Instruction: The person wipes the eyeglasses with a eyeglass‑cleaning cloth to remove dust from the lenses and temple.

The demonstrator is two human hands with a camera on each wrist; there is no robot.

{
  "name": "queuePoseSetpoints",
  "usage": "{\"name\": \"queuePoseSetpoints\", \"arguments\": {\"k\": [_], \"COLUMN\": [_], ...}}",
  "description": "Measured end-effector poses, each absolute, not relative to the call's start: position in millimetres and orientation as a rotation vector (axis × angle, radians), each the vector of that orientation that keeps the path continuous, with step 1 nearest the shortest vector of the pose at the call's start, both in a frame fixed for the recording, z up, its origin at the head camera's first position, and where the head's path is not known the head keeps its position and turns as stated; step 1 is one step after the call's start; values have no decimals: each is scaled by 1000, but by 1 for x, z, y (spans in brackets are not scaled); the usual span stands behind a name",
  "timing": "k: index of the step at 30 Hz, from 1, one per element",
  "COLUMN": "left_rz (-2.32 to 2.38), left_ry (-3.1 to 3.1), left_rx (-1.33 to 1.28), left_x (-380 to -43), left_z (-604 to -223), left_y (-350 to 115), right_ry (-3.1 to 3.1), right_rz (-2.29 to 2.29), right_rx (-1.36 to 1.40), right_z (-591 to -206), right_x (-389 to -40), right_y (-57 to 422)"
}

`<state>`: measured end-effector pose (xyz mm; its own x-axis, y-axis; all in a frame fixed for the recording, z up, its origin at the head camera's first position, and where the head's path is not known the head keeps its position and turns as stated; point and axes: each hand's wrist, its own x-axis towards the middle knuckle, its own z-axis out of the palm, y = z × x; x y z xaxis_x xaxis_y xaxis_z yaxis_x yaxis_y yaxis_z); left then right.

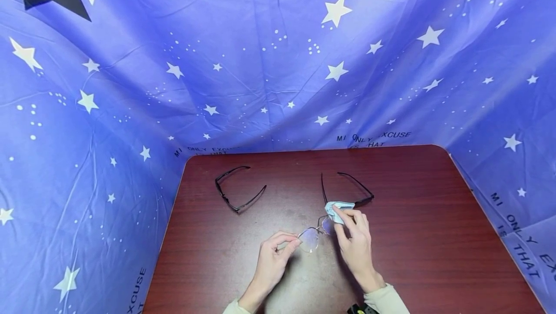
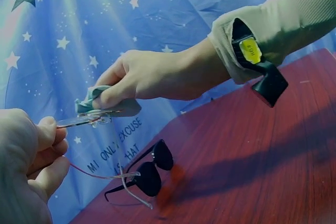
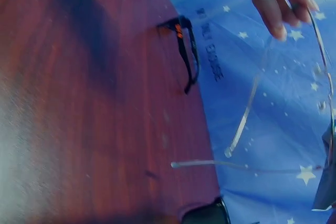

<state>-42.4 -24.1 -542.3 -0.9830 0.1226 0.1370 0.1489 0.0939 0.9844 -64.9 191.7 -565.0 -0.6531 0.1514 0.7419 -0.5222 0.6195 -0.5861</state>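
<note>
Thin-rimmed clear eyeglasses [image 1: 309, 239] are held up over the table between both hands. My left hand [image 1: 274, 259] pinches them at the outer edge of one lens, thumb against fingers. With my right hand [image 1: 357, 244] I grip a light blue cloth [image 1: 340, 211], folded over the other lens; the cloth hides part of that lens. In the left wrist view the cloth [image 2: 107, 102] wraps the far end of the frame. Both slim temples hang down in the right wrist view, one temple [image 3: 244, 116] ending in a clear tip.
Black-framed glasses [image 1: 226, 198] lie unfolded at the table's back left. Dark sunglasses [image 1: 364, 200] lie just beyond my right hand, partly covered by the cloth. The reddish-brown table [image 1: 425, 237] is bordered by a blue star-printed curtain [image 1: 269, 63] at the back and sides.
</note>
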Motion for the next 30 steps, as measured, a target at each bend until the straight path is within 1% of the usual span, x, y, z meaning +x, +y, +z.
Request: {"name": "queuePoseSetpoints", "arguments": {"k": [5,12,16,22,30], "left_rz": [-2062,-2058,-2083,-2121,-2079], "left_ry": [-2296,-2270,-2278,-2279,-2269], "left_rx": [-300,-305,-291,-280,-302], "left_x": [-42,-43,-42,-41,-40], "left_z": [-542,-545,-544,-543,-544], "left_y": [-25,-25,-24,-24,-26], "right_ry": [-2046,-2078,-2087,-2075,-2129], "right_rz": [1068,1079,1089,1078,1135], "right_rx": [250,386,414,357,178], "right_z": [-563,-562,-564,-567,-567], "right_x": [-66,-55,-50,-55,-59], "right_y": [196,180,173,182,194]}}
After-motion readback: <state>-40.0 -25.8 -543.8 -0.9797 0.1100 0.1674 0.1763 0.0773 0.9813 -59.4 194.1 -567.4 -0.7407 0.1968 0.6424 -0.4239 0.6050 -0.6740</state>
